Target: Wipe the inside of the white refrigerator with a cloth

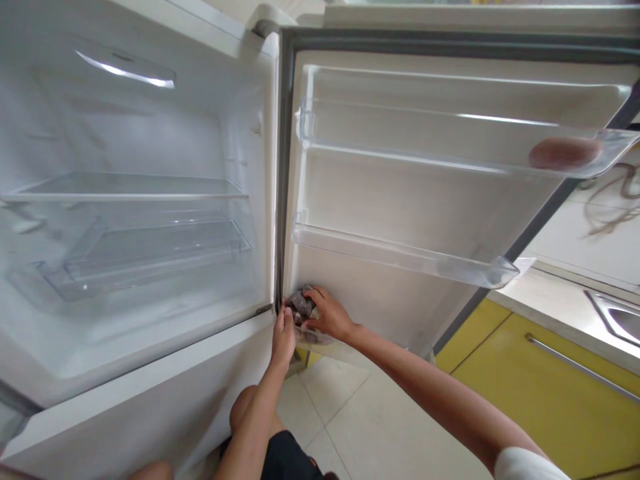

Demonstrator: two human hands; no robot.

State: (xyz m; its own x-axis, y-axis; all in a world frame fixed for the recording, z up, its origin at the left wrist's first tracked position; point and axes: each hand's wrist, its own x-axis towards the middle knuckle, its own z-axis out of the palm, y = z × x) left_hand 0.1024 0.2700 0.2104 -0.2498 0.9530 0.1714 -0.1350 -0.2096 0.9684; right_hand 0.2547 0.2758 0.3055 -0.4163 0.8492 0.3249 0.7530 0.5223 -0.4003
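An open fridge (150, 347) stands in front of me, its door (380, 200) swung to the right. My right hand (330, 315) is closed on a dark crumpled cloth (301, 305), pressed against the lowest corner of the door by the hinge seal. My left hand (283, 337) is just below and left of it, fingers together, touching the door's bottom edge beside the cloth; I cannot see anything held in it. Both forearms reach up from below.
Inside the fridge are a glass shelf (125, 190) and a clear drawer (145, 257). The door has two clear bins (400, 257). A yellow cabinet (550, 400) with a counter and sink (615, 317) stands on the right. My knee (245, 407) is above the tiled floor.
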